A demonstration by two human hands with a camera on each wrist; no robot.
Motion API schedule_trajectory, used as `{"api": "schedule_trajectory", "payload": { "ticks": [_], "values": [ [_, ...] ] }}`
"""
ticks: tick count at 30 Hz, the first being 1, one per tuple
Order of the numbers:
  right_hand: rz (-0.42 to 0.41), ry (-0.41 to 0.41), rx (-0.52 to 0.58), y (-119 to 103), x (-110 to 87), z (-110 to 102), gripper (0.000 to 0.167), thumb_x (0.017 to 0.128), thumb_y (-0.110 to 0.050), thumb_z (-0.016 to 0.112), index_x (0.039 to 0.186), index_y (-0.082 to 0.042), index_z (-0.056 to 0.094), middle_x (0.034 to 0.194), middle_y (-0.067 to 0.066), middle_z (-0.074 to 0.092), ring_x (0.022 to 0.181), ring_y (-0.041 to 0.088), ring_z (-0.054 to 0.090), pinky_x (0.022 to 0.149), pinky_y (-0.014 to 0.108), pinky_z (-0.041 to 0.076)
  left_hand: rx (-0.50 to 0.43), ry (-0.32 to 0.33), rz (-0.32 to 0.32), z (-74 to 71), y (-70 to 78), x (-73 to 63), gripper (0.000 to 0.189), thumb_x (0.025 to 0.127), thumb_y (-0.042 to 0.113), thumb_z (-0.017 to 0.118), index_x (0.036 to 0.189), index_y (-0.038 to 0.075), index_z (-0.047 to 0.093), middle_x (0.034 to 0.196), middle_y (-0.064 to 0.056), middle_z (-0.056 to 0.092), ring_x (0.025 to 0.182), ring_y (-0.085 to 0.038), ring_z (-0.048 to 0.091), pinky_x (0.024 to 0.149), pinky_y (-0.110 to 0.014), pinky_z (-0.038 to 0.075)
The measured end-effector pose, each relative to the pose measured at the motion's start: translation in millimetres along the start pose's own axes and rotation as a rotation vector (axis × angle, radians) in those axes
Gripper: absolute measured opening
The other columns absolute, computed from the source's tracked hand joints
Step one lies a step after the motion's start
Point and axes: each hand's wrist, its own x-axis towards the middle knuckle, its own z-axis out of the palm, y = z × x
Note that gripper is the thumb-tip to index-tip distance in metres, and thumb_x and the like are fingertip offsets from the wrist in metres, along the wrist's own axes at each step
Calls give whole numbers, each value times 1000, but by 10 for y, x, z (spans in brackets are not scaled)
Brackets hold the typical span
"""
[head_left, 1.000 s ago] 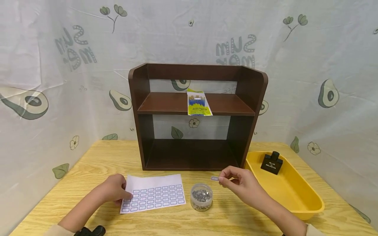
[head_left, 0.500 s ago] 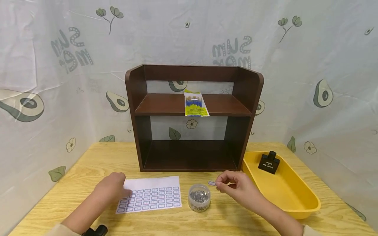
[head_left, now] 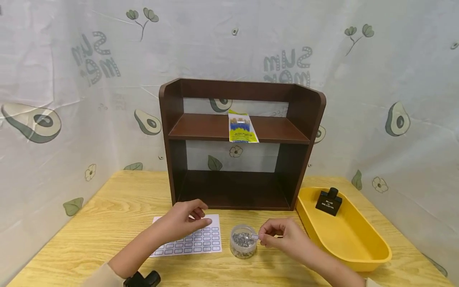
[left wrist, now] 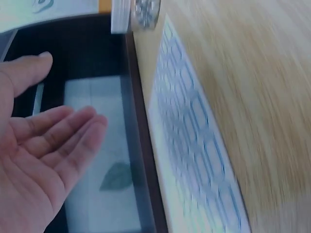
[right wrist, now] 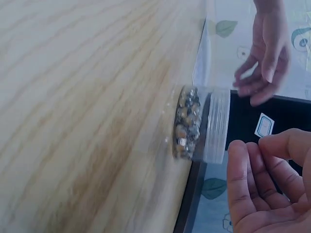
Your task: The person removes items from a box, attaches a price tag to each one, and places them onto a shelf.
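Between the thumb and fingertips of my right hand (head_left: pixel 285 237), a small blue-bordered label (right wrist: pixel 264 126) is pinched. In the head view that label overlaps the right rim of a round clear jar (head_left: pixel 242 250) filled with small shiny metallic pieces. My left hand (head_left: pixel 181 223) hovers over the sheet of labels (head_left: pixel 208 240), its fingers relaxed and holding nothing. The left wrist view shows the palm of this hand, thumb apart from the fingers. Rows of outlined labels cover the sheet's lower part; the left forearm hides some of it.
Behind the hands stands a dark brown two-tier shelf (head_left: pixel 236 139) with a printed packet (head_left: pixel 242 128) hanging over its middle board. At right, a yellow tray (head_left: pixel 348 239) holds a black bottle (head_left: pixel 329 201). Everything stands on a wooden table (head_left: pixel 97 223).
My left hand has let go of the sheet's left edge and moved right across it. My right hand has carried the label left and down to the jar.
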Motion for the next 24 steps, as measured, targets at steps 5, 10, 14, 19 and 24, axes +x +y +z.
{"api": "schedule_trajectory", "payload": {
  "ticks": [5,10,14,19,24],
  "values": [
    [50,-27,22,20,-1,58,11,94,-4,72,96,7,74,89,13,73,76,3,65,69,23,61,-111,-98,77,185,86,123,50,98,31,75,135,1,63,120,-16,72,110,-27,69,95,-40,62],
    [51,-69,9,39,-4,103,11,94,-5,72,95,5,75,87,19,74,74,2,64,66,20,59,-160,-151,91,344,164,201,58,98,30,76,143,-1,58,135,-22,68,121,-36,67,102,-48,58],
    [37,-92,-10,42,-2,140,9,93,-6,74,93,3,76,86,15,75,73,1,61,66,18,55,-154,-190,96,432,220,234,61,97,31,76,145,-2,57,139,-21,66,125,-36,66,104,-46,58],
    [55,-114,-20,33,4,184,7,92,-6,75,90,1,77,85,8,75,73,1,59,67,17,53,-148,-209,81,506,250,252,61,96,31,77,144,-1,58,141,-18,66,126,-32,67,104,-42,58],
    [45,-115,-48,23,4,214,6,91,-5,77,87,0,77,81,5,75,70,-1,58,64,17,51,-145,-230,60,559,263,250,62,96,30,78,145,-2,58,144,-18,65,126,-32,67,102,-38,59]
  ]
}}
